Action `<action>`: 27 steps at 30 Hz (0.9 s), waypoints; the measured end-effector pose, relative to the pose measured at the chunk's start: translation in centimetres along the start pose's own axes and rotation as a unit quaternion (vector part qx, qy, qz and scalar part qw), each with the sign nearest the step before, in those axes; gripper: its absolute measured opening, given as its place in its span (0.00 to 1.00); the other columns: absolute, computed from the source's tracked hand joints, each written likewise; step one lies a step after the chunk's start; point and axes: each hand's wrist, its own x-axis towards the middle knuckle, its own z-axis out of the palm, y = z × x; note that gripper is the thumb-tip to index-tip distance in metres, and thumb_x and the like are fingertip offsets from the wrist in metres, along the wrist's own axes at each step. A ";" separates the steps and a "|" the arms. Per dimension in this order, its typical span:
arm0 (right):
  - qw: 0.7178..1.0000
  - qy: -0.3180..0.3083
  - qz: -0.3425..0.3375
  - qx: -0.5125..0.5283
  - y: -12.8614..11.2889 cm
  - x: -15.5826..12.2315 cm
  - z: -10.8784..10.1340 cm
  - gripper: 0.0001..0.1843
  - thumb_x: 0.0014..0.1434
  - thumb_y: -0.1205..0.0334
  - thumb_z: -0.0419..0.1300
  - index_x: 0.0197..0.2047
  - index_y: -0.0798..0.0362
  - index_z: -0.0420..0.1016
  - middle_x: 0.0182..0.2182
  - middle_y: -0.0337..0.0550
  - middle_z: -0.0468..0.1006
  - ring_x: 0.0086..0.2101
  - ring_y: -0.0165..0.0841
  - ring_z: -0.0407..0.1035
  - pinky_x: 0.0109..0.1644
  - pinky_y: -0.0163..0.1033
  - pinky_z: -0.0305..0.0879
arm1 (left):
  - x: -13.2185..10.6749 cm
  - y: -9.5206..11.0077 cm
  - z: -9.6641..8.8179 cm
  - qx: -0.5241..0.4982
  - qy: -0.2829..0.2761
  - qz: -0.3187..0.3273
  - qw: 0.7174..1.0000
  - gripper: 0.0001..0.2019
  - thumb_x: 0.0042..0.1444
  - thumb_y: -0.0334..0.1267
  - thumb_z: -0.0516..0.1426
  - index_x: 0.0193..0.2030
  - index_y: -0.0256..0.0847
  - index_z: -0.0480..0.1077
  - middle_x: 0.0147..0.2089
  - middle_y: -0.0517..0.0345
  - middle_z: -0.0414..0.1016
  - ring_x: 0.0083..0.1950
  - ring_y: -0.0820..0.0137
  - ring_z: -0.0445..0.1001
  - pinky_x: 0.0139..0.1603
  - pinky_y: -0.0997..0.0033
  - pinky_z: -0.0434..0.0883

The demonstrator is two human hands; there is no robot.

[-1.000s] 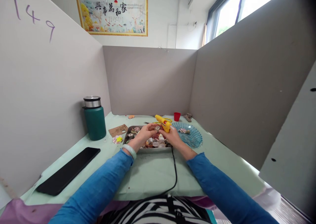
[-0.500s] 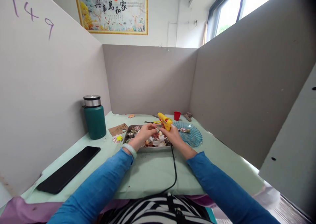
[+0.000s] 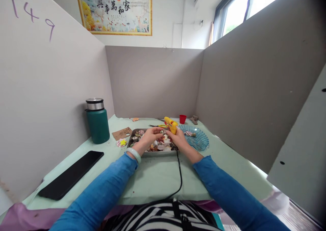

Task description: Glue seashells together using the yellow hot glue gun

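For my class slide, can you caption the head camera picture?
Right hand holds a yellow glue gun, left hand pinches a small shell over a metal tray.

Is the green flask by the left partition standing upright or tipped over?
Upright. The green flask stands on its base on the table, steel lid on top.

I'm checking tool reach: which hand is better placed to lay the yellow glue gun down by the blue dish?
Probably the right hand: it already grips the glue gun, and the blue dish lies just to its right. The left hand pinches a small piece over the tray.
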 end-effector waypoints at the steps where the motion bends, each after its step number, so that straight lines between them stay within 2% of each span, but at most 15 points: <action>1: 1.000 0.004 -0.008 0.002 -0.1 0.0 0.0 0.22 0.49 0.51 0.64 0.43 0.57 0.74 0.21 0.37 0.69 0.20 0.29 0.61 0.22 0.35 0.60 | 0.0 0.0 0.0 -0.006 0.006 -0.001 1.000 0.19 0.42 0.33 0.69 0.42 0.32 0.73 0.37 0.51 0.78 0.32 0.72 0.76 0.37 0.69 0.74; 5: 0.999 0.011 -0.045 0.000 -0.2 -0.1 0.0 0.20 0.50 0.51 0.64 0.42 0.56 0.74 0.23 0.39 0.71 0.22 0.30 0.63 0.25 0.36 0.62 | -0.1 0.1 0.1 -0.023 0.026 -0.008 0.999 0.17 0.44 0.34 0.69 0.41 0.32 0.72 0.36 0.52 0.77 0.30 0.71 0.76 0.35 0.68 0.75; 9: 0.996 0.002 -0.083 -0.027 0.3 0.1 0.1 0.15 0.48 0.53 0.64 0.36 0.56 0.74 0.26 0.40 0.73 0.26 0.31 0.65 0.29 0.36 0.63 | -0.1 0.1 0.1 -0.031 0.012 -0.016 0.999 0.18 0.44 0.34 0.69 0.40 0.32 0.71 0.37 0.51 0.77 0.30 0.71 0.77 0.36 0.67 0.76; 12: 0.995 -0.007 -0.097 -0.025 0.8 0.3 0.3 0.16 0.48 0.54 0.64 0.38 0.56 0.75 0.27 0.40 0.74 0.27 0.32 0.67 0.30 0.36 0.64 | -0.2 0.1 0.0 -0.030 0.010 -0.010 0.999 0.18 0.43 0.35 0.70 0.39 0.32 0.71 0.39 0.50 0.77 0.31 0.71 0.77 0.38 0.66 0.76; 21: 0.996 -0.013 -0.085 -0.016 0.7 0.2 0.3 0.17 0.49 0.56 0.64 0.39 0.57 0.74 0.28 0.42 0.74 0.28 0.32 0.67 0.29 0.35 0.63 | -0.4 0.4 0.0 -0.014 0.007 -0.007 1.000 0.18 0.45 0.38 0.69 0.40 0.33 0.71 0.41 0.48 0.77 0.34 0.70 0.77 0.42 0.64 0.75; 24: 0.997 -0.013 -0.080 0.003 0.6 0.3 0.3 0.19 0.50 0.56 0.63 0.43 0.57 0.74 0.30 0.41 0.75 0.27 0.30 0.67 0.29 0.35 0.63 | -0.3 0.3 -0.1 -0.009 0.008 -0.002 1.000 0.18 0.44 0.38 0.69 0.40 0.34 0.71 0.39 0.50 0.77 0.34 0.69 0.78 0.43 0.63 0.75; 27: 0.997 -0.007 -0.078 0.012 0.6 0.4 0.3 0.17 0.49 0.57 0.63 0.42 0.56 0.74 0.29 0.40 0.74 0.26 0.29 0.66 0.28 0.34 0.63 | -0.3 0.2 -0.1 -0.005 -0.002 0.003 1.000 0.19 0.43 0.38 0.70 0.39 0.34 0.70 0.36 0.52 0.76 0.34 0.70 0.78 0.43 0.64 0.74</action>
